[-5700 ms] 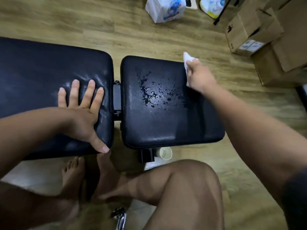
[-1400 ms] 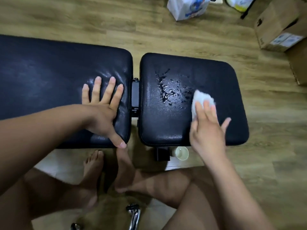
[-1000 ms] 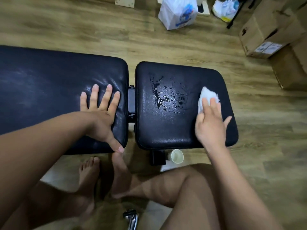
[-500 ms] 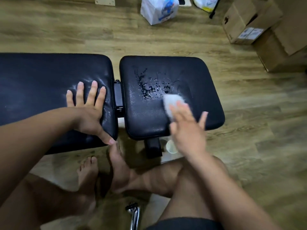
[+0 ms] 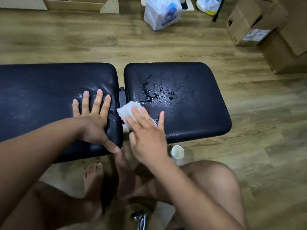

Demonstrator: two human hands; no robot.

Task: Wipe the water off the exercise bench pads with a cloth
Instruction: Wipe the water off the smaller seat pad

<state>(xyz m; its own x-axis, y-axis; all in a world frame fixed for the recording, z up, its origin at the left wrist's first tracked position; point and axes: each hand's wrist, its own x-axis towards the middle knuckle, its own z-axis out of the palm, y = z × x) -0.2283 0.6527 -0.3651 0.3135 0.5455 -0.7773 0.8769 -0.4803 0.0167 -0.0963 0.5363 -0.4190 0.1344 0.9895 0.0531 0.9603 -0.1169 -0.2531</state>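
View from above of a person seated on a wood-grain plank floor (image 5: 166, 50) before two padded surfaces set end to end with a narrow gap between them. The long black vinyl pad (image 5: 41, 100) lies to the person's left, the short black vinyl pad (image 5: 196, 117) to the right.

The left hand (image 5: 93, 125) lies flat on the long pad near its gap-side end, with the fingers straight and spread, the thumb at the near edge, and nothing gripped. The right hand (image 5: 147, 138) is also flat, its straight fingers pressing a white terry cloth (image 5: 127, 110) down without curling round it. The cloth sits at the short pad's gap-side edge, one corner reaching over the gap. A patch of water droplets (image 5: 151, 94) glistens on the short pad just beyond the cloth, touching its far corner.

A small white paper cup (image 5: 177, 152) stands on the floor by the short pad's near edge, beside the right wrist. Bare feet (image 5: 93, 180) rest on the floor below the hands. A white plastic bag (image 5: 162, 12) and brown cardboard boxes (image 5: 249, 24) stand on the floor beyond the pads.
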